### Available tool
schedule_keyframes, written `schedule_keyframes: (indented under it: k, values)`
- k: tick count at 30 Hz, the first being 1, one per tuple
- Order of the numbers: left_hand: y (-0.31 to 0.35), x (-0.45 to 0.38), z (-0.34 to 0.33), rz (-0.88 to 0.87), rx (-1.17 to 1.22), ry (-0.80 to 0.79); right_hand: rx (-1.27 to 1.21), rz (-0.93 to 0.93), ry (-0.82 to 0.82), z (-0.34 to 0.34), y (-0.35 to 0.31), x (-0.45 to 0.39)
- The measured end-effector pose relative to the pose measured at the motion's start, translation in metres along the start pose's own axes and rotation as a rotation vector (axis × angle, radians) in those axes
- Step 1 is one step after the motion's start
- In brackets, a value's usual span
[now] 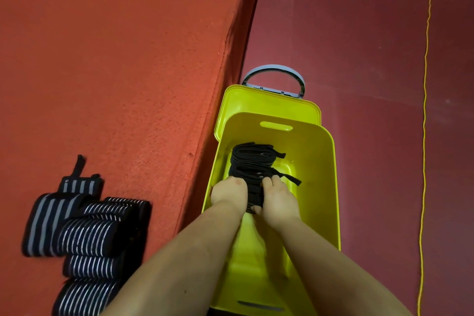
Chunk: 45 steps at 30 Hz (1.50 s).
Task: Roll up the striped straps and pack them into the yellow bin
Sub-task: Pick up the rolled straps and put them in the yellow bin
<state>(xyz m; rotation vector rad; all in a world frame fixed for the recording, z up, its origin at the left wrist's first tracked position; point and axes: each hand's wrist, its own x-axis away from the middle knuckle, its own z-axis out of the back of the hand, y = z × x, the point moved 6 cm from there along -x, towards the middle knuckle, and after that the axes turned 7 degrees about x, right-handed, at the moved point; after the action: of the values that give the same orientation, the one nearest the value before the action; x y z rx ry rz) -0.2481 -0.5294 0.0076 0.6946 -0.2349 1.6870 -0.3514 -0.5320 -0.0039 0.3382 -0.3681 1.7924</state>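
The yellow bin [318,174] stands on the floor beside the orange mat. Inside it lie rolled black straps [252,161] in a row along the bottom. Both my hands reach down into the bin. My left hand [228,194] and my right hand [278,199] grip the nearest rolled strap [254,197] from either side, fingers curled round it. On the mat at lower left lie several flat black straps with grey and white stripes [84,236], overlapping one another.
The bin's yellow lid [269,102] with a grey handle [274,72] leans behind the bin. The thick orange mat [115,72] fills the left side. A yellow cord [424,136] runs down the dark red floor on the right.
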Motion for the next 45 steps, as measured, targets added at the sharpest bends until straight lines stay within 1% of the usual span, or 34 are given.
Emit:
schedule_keyframes:
  k: [5,8,11,14,16,18,22,25,28,30,34,36,38,41,42,45]
  values:
    - [0.004,0.017,0.008,0.017,0.036,-0.018,-0.007,0.010,-0.022,0.014,0.003,0.013]
    - [0.013,0.033,0.026,-0.013,0.080,-0.018,-0.023,0.047,0.029,0.044,0.001,0.021]
    - [0.025,0.050,0.064,-0.085,0.138,0.027,-0.031,0.095,0.110,0.088,-0.010,0.024]
    - [0.021,0.066,0.114,-0.078,0.248,0.115,-0.001,0.151,0.166,0.136,-0.032,0.023]
    - [0.003,0.076,0.148,-0.035,0.321,0.197,0.034,0.199,0.201,0.166,-0.053,0.022]
    - [-0.031,0.084,0.174,0.043,0.428,0.289,0.052,0.251,0.223,0.190,-0.080,0.020]
    - [-0.127,0.112,0.197,0.240,0.779,0.435,0.051,0.375,0.224,0.209,-0.150,0.015]
    - [-0.203,0.143,0.185,0.397,1.070,0.573,0.042,0.481,0.147,0.194,-0.213,0.018]
    - [-0.269,0.175,0.144,0.588,1.444,0.677,0.027,0.574,0.020,0.164,-0.271,0.025]
    - [-0.303,0.194,0.110,0.720,1.641,0.738,0.021,0.622,-0.062,0.141,-0.303,0.029]
    - [-0.340,0.219,0.053,0.960,1.804,0.801,0.025,0.647,-0.193,0.102,-0.341,0.028]
    - [-0.345,0.218,0.030,1.048,1.882,0.777,0.001,0.642,-0.250,0.085,-0.353,0.023]
    - [-0.340,0.209,0.014,1.081,1.996,0.701,-0.016,0.632,-0.303,0.070,-0.362,0.014]
    - [-0.326,0.193,-0.001,1.057,2.141,0.549,-0.002,0.602,-0.364,0.054,-0.371,0.000]
    - [-0.322,0.188,-0.005,1.045,2.189,0.521,-0.002,0.587,-0.387,0.049,-0.373,-0.004]
    - [-0.319,0.177,-0.014,1.018,2.305,0.513,-0.033,0.544,-0.471,0.032,-0.375,-0.008]
